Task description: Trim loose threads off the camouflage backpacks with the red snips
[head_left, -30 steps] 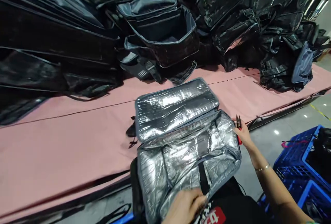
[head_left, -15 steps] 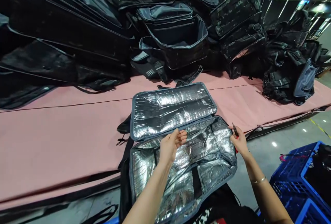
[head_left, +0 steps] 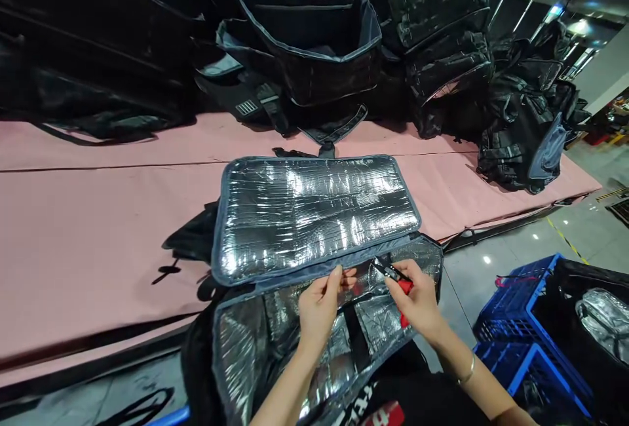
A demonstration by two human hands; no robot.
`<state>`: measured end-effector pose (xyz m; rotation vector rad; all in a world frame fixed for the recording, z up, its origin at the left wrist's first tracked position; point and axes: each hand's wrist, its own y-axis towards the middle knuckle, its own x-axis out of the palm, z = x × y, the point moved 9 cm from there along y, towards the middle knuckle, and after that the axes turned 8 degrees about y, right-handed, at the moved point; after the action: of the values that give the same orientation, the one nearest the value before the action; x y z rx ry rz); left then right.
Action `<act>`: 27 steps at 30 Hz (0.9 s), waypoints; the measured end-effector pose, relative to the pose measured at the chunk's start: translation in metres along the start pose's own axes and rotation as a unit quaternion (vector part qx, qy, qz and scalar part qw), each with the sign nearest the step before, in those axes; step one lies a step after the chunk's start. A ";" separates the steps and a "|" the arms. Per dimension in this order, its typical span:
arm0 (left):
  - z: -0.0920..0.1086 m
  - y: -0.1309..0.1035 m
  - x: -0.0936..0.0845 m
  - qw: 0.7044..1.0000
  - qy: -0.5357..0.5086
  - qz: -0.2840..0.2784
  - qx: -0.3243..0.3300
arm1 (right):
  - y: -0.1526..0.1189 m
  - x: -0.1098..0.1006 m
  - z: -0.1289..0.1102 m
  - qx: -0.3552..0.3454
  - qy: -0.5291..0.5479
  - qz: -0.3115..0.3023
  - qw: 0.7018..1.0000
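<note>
Left fingers: thumb and forefinger are almost together on the left hand (head_left: 319, 305), tips right by the seam where the lid joins the bag. Can't tell if they're actually pinching the fabric or a bit of thread. The other fingers are loosely curled, pointing right.
Right fingers: closed around a pair of black snips (head_left: 392, 272), with red showing at the grip. Blades stick out past the fingers, aimed up and left toward the other hand. Too small to say how far apart the blades are.
Silver-lined bag: the bag (head_left: 240, 347) sits right under both hands, mouth facing up, at the near edge of the pink table (head_left: 73, 249). Black strap (head_left: 356, 334) down inside it, below and between the hands.
Lid: the lid (head_left: 319, 210) is flipped back beyond the fingertips, shiny side up, lying over the pink surface.
Left arm: comes up from the bottom, across the open bag, thumb on the upper side.
Right arm: reaches in from the lower right, bracelet (head_left: 468, 370) at the wrist, hand angled inward over the bag's right half.
Off to the right: blue crates (head_left: 506, 308), lower than the tabletop.
</note>
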<state>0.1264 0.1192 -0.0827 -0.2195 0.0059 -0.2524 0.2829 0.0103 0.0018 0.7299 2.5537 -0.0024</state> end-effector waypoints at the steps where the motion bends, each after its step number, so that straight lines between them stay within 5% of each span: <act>1: 0.000 0.001 0.000 1.000 0.005 -0.003 0.003 | 0.000 0.001 0.002 0.004 -0.005 0.004 1.000; 17: -0.009 0.003 -0.003 0.999 0.028 0.004 0.024 | 0.016 0.012 -0.005 -0.004 -0.100 -0.037 0.994; 27: 0.005 0.001 -0.003 1.000 -0.009 0.009 0.009 | 0.010 -0.040 0.048 0.032 -0.014 0.152 0.988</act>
<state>0.1238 0.1219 -0.0785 -0.2030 -0.0131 -0.2322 0.3393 -0.0072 -0.0209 1.1295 2.4003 0.0064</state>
